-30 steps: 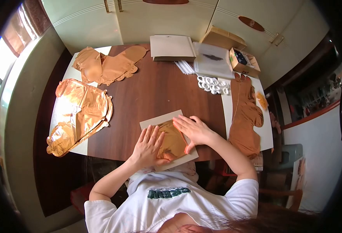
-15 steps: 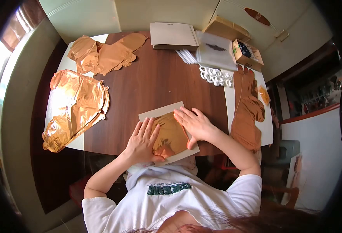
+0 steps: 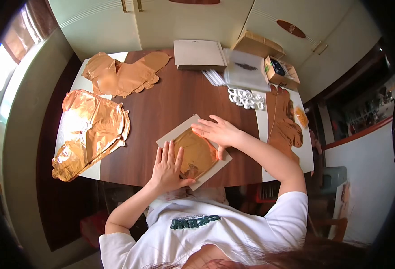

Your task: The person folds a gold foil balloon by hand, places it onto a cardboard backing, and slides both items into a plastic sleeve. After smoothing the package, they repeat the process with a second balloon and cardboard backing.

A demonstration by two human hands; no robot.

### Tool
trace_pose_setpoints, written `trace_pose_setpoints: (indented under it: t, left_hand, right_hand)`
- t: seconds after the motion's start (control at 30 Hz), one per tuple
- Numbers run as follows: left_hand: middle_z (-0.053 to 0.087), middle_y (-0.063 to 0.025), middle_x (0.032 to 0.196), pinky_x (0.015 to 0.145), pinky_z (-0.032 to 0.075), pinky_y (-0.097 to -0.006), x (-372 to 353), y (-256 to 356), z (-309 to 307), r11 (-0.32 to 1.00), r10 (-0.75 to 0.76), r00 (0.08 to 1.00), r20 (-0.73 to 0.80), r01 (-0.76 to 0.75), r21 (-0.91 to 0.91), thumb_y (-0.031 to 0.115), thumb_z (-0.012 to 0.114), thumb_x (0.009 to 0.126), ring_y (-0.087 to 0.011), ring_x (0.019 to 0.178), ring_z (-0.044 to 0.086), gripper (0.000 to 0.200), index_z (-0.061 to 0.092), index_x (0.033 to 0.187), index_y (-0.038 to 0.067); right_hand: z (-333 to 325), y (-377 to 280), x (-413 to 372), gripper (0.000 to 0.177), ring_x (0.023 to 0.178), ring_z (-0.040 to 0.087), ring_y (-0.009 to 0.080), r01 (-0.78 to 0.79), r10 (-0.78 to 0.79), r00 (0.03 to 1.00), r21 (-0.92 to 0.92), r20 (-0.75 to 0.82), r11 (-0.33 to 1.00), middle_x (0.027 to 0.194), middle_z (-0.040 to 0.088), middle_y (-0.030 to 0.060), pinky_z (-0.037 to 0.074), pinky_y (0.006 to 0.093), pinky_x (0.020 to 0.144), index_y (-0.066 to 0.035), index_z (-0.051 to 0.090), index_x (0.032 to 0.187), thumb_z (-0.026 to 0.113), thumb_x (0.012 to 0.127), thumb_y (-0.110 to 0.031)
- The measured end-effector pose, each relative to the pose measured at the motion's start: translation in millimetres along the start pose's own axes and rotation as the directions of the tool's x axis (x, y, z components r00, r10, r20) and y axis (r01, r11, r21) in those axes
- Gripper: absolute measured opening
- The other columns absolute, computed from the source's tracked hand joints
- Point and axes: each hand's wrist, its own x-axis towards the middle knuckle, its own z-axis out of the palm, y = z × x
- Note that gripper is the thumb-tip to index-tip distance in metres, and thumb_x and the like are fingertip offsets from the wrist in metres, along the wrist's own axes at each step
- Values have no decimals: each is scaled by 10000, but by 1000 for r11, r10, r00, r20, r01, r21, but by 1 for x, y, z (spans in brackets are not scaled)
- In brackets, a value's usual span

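Near the table's front edge lies a white card (image 3: pixel 213 173), turned at a slant. On it rests a folded piece of copper-coloured foil (image 3: pixel 196 152), shiny and roughly square, which looks like a folded foil balloon. My left hand (image 3: pixel 167 168) presses flat on the left edge of foil and card, fingers stretched out, thumb toward the near corner. My right hand (image 3: pixel 218 134) lies across the far right edge of the foil, its fingers extended and thumb apart. Neither hand grips anything.
Copper foil balloons lie flat at the back left (image 3: pixel 121 74), the left (image 3: pixel 92 134) and the right (image 3: pixel 281 121). A stack of white cards (image 3: pixel 200 53), clear plastic sleeves (image 3: pixel 246 71), white rings (image 3: pixel 246 98), an open cardboard box (image 3: pixel 281 74) and a small orange packet (image 3: pixel 301 116) stand along the back right.
The card and foil have turned counterclockwise, both hands still on them. My right hand has shifted slightly left and now lies more level. The camera view has tilted up a little.
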Motion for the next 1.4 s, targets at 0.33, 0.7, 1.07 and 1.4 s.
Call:
trace_pose_setpoints:
  t: [0.33, 0.7, 1.07, 1.4]
  left_hand:
    - [207, -349, 1476, 1084, 103, -657, -6, 5, -3, 994, -105, 994, 25, 104, 32, 810, 493, 707, -454, 1411, 154, 1156, 290, 1429, -69]
    - [264, -263, 1496, 1094, 187, -581, -15, -5, -8, 997, -38, 999, -11, 39, 64, 719, 418, 837, -390, 1396, 255, 854, 344, 1462, 142]
    - [329, -230, 1476, 1061, 256, -493, -15, -9, -7, 995, -1, 997, -81, 9, 100, 671, 414, 872, -348, 1363, 323, 751, 382, 1444, 186]
    - [352, -176, 1469, 1038, 280, -479, -7, -27, -21, 995, 34, 999, -5, -34, -92, 560, 504, 887, -316, 1350, 334, 668, 418, 1418, 164]
  right_hand:
    - [-11, 3, 12, 1522, 1456, 129, 229, 24, -11, 991, -101, 130, 995, 1591, 86, 22, 194, 474, 1159, -117, 96, 1520, 802, 289, -667]
    - [-25, 0, 16, 1509, 1462, 104, 224, 29, 8, 989, -238, 150, 971, 1586, 128, -4, 174, 451, 1166, -126, 117, 1520, 799, 282, -655]
    - [-17, 15, -6, 1425, 1457, 131, 237, -28, 34, 995, -67, 89, 997, 1586, 137, -7, 233, 452, 1134, -140, 118, 1520, 839, 380, -600]
    - [20, -69, -17, 707, 1390, 294, 320, -303, 446, 808, 378, -385, 875, 1471, 360, 183, 262, 501, 1112, 19, 404, 1380, 566, 886, -460]
